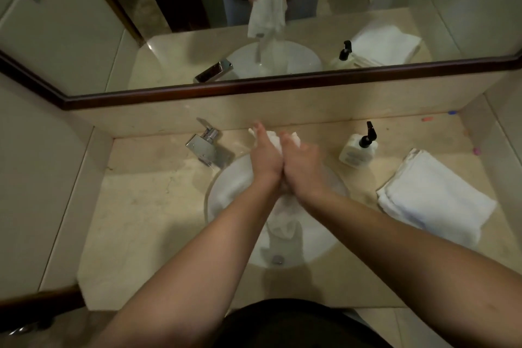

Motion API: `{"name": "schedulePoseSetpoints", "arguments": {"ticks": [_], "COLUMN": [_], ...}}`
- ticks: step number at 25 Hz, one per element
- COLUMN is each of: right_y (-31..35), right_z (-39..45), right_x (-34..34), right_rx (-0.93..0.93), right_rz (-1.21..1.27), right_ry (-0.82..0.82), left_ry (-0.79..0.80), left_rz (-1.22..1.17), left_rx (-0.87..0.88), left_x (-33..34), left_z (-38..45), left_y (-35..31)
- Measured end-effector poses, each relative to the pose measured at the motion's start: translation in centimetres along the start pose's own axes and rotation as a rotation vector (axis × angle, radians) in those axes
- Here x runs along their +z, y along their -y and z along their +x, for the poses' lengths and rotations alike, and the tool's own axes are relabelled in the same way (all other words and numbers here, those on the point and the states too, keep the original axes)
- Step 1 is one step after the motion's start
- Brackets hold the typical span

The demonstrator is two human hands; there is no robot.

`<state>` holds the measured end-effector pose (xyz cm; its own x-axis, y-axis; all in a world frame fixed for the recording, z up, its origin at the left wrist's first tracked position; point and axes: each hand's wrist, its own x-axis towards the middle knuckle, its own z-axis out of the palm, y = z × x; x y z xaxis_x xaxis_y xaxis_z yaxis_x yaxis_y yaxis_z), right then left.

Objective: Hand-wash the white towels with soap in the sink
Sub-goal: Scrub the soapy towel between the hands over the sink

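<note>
Both hands are up over the sink [226,192] here, and they are working the same wet towel [284,223] between them. The left hand [265,158] and the right hand [302,164] sit side by side, heels of the palms touching, with the cloth bunched at the top between the fingers [261,133], where a white wad pokes out. The left fingers look fairly straight and laid against the cloth; the right ones curl around it, though blur makes the exact grip hard to read. Below the wrists the rest of the towel hangs twisted down into the white basin, toward the drain [277,259]. On the beige table [147,206], a chrome faucet [203,147] stands at the back left of the basin, a soap pump bottle [358,147] with a black top at the back right, and a folded stack of white towels [432,200] lies further right, well apart from the hands. The mirror [169,37] behind repeats the scene.
</note>
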<state>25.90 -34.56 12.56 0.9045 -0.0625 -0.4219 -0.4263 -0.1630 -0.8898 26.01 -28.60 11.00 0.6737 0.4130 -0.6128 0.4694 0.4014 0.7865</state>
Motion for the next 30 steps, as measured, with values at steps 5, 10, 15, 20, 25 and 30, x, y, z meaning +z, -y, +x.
{"name": "schedulePoseSetpoints", "arguments": {"ticks": [5,10,15,20,25,30], "right_y": [0.0,0.6,-0.9,0.0,0.1,-0.9], "right_z": [0.2,1.5,-0.1,-0.1,-1.0,-2.4], "right_x": [-0.4,-1.9,-1.3,-1.7,-1.8,-1.5], "right_rx": [0.021,0.086,0.045,0.121,0.091,0.053], "right_rz": [0.002,-0.001,-0.02,0.022,0.071,-0.009], "right_ry": [-0.004,-0.05,0.038,-0.021,-0.017,0.042], "left_ry": [-0.086,-0.002,-0.098,-0.146,-0.047,-0.126], "left_rz": [0.013,0.052,-0.094,0.042,0.018,-0.025], "left_rx": [-0.027,-0.01,-0.073,0.023,-0.051,-0.083], "left_x": [0.7,1.6,1.2,1.5,0.6,0.2], "left_z": [0.4,-1.8,-1.3,-2.4,-3.2,-3.5], "left_y": [0.1,1.5,1.0,0.6,0.9,0.9]}}
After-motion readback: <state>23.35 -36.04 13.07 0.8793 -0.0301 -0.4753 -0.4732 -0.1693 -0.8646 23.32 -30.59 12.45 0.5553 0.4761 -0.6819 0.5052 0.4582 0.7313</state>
